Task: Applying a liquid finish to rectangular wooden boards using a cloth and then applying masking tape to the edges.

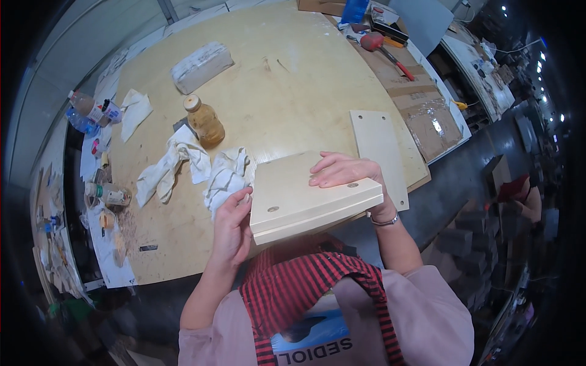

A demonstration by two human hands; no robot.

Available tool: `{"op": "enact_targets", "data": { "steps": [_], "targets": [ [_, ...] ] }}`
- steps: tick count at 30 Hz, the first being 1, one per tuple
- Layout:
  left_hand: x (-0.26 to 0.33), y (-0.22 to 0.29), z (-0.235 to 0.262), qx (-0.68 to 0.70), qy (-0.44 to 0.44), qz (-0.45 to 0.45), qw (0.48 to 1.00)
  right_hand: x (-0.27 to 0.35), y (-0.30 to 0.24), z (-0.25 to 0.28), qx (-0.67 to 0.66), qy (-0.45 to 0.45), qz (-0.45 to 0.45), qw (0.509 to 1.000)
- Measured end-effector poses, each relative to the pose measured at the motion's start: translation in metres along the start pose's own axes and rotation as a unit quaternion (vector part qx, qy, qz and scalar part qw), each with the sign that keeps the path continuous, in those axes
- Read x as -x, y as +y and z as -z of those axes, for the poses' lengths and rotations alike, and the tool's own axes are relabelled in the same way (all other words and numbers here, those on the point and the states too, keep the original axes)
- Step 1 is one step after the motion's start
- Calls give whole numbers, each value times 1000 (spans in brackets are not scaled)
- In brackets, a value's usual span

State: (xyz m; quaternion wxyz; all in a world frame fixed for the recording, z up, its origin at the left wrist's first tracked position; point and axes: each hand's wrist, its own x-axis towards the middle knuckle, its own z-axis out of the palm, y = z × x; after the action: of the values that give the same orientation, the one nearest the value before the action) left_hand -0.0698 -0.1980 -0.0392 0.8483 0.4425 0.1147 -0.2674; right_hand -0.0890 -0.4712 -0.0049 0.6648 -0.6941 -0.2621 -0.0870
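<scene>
Two cream-coloured boards (299, 186), one stacked on the other, are tilted at the near edge of the table. The top board has round holes near its corners. My left hand (234, 216) grips the stack at its left edge, with the fingertips at the side. Across the upper face lies my right hand (342, 172), fingers stretched flat and the palm over the right end. Its thumb is hidden. Just beyond my left hand is a crumpled white cloth (229, 177). Another holed cream board (381, 146) lies flat on the table to the right.
On the wooden tabletop (293, 79) stand a bottle of brownish liquid (206, 125) and a whitish block (201, 66). More white cloth (174, 161) lies leftward. Bottles (108, 194) line the left edge. A red-headed mallet (387, 53) rests on cardboard at the far right.
</scene>
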Motion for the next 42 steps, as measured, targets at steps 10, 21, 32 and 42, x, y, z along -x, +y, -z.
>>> {"op": "enact_targets", "data": {
  "steps": [10, 21, 32, 42],
  "targets": [
    [5, -9, -4, 82, -40, 82, 992, 8, 2, -1, 11, -5, -11, 1000],
    [8, -3, -20, 14, -55, 109, 992, 39, -4, 3, 84, -64, 8, 994],
    [-4, -8, -31, 12, -41, 111, 993, 44, -2, 21, 55, -34, -4, 998],
    [-19, -9, -35, -28, -148, 113, 982, 55, 1, 24, 243, -97, 96, 960]
  ]
}}
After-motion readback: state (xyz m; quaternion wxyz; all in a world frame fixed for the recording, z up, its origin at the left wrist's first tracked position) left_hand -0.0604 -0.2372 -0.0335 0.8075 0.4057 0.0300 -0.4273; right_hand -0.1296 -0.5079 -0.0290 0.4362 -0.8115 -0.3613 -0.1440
